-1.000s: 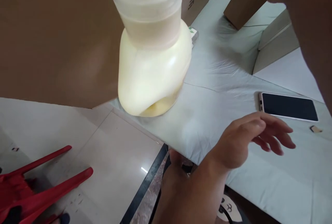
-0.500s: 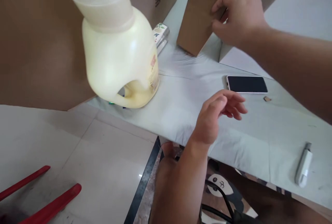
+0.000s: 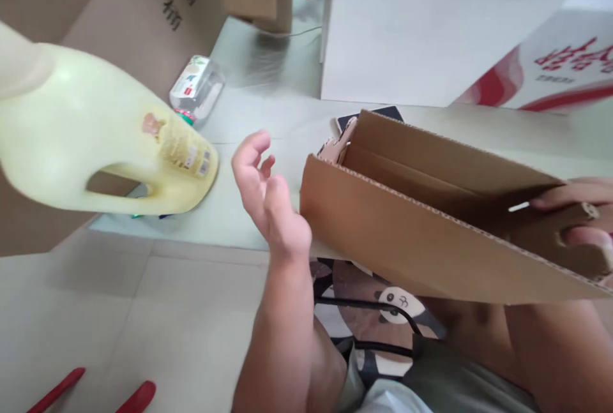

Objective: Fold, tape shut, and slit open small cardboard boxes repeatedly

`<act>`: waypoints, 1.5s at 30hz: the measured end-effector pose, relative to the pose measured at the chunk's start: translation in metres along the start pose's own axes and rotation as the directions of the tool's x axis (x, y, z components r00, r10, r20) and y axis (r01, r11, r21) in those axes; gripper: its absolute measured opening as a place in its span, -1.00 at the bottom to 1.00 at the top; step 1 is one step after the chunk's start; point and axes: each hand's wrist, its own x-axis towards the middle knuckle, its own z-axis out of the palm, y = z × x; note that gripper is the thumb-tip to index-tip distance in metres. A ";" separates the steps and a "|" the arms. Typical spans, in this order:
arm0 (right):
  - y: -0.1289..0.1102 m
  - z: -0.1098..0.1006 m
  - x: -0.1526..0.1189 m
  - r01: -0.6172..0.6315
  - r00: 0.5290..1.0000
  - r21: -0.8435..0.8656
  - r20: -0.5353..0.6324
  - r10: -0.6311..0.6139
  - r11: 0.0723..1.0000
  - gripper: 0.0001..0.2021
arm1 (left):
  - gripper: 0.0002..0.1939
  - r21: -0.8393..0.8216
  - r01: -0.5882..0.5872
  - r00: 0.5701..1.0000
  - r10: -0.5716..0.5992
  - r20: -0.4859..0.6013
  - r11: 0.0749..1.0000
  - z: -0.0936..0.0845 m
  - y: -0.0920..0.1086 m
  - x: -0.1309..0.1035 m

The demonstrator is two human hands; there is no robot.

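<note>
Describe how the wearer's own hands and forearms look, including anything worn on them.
The left hand is bare: no glove, ring or watch shows, and no sleeve covers the left forearm. The right hand, partly hidden at the picture's edge, shows no glove either; its wrist is out of view.

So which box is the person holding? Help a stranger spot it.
At the back of the pale cloth stands a big white box. In front, the person's right hand holds one end of a narrow cardboard box. Its plain brown sides and open top set it apart from the white one.
</note>
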 end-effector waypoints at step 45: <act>0.081 -0.044 -0.035 0.203 0.882 0.707 0.169 -0.440 0.678 -0.59 | -0.06 -0.173 0.064 0.683 0.083 0.726 0.983 0.031 -0.052 -0.073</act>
